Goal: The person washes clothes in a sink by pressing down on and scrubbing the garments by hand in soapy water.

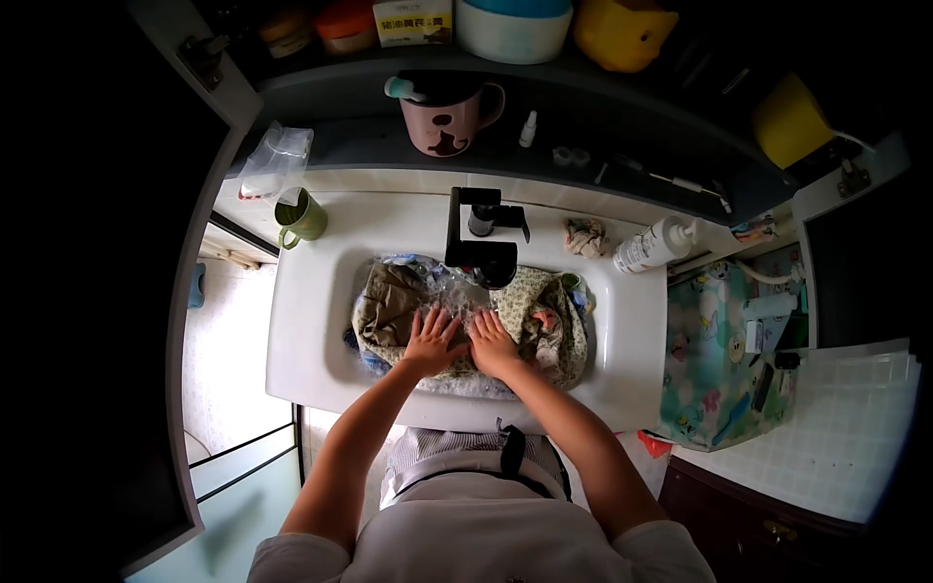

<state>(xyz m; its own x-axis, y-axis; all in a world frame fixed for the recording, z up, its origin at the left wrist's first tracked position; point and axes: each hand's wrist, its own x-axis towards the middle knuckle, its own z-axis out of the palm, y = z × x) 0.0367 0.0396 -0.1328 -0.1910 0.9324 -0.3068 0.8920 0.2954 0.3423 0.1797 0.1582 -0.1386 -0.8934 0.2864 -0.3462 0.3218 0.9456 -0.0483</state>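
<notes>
Head view: both hands spread over soaking laundry at the black faucet

The left hand (433,342) and right hand (493,343) lie nearer the person than the black faucet (483,255), palms down, fingers spread and clasping nothing visible; what lies beneath the palms is hidden. The brown garment (391,296) sits left of the faucet, by the left hand; the small-patterned cloth (517,296) lies right of it, beside the right hand. Suds (450,290) fill the gap between, partly masked by the faucet, and blur the fabric edges in the white washbasin (309,335). Left of the faucet stands a green mug (309,222), its mouth partly covered by a clear plastic bag (280,160). Right of it, a pump bottle (649,247) tilts, its lettering too small to read.
</notes>
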